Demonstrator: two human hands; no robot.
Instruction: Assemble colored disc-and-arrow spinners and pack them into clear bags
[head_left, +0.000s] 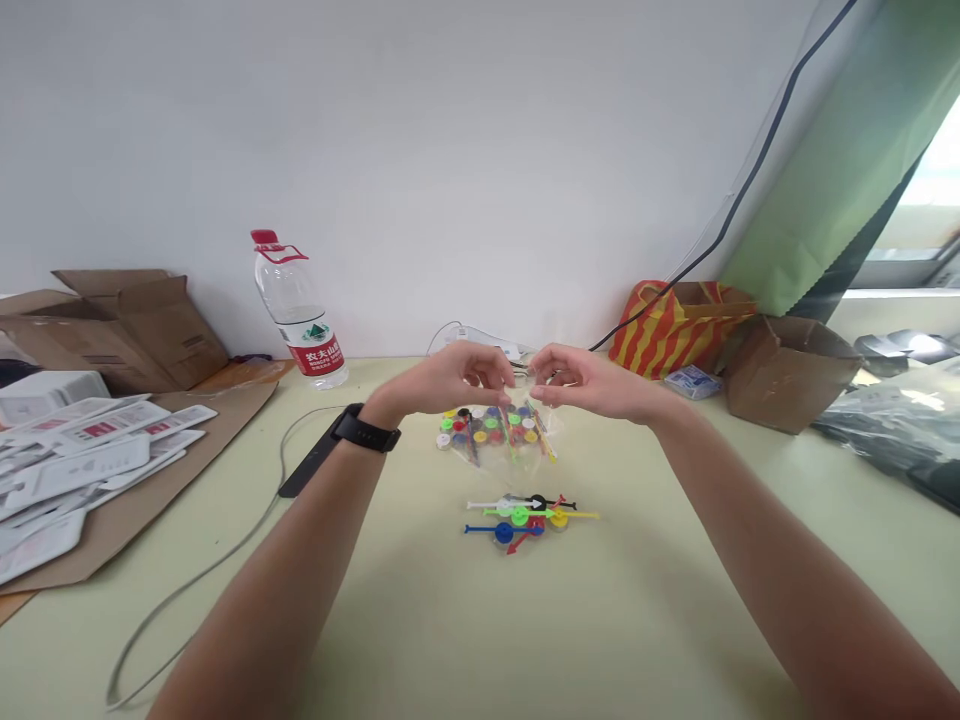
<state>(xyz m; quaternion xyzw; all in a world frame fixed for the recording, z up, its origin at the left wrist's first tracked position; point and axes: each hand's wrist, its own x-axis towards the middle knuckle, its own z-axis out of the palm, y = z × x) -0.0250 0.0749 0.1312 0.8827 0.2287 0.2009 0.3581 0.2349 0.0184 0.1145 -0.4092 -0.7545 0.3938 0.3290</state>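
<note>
My left hand (474,378), with a black band on its wrist, is closed with thumb and fingertips pinched at the upper part of a clear plastic bag (501,462). Facing it, my right hand (579,384) pinches the bag too, a small gap away; the film between the fingers is hard to make out. Colourful round caps (493,424) and thin arrow pieces show through the bag below my hands. Nearer to me lies a small cluster of arrow spinners, among them a blue spinner (504,532), a green spinner (520,515) and a yellow spinner (559,517).
At the left stand a water bottle (304,310), an open cardboard box (124,325) and a pile of white packages (90,455). A grey cable (202,570) runs over the table. On the right are a red-yellow striped bag (660,325) and a brown box (784,375).
</note>
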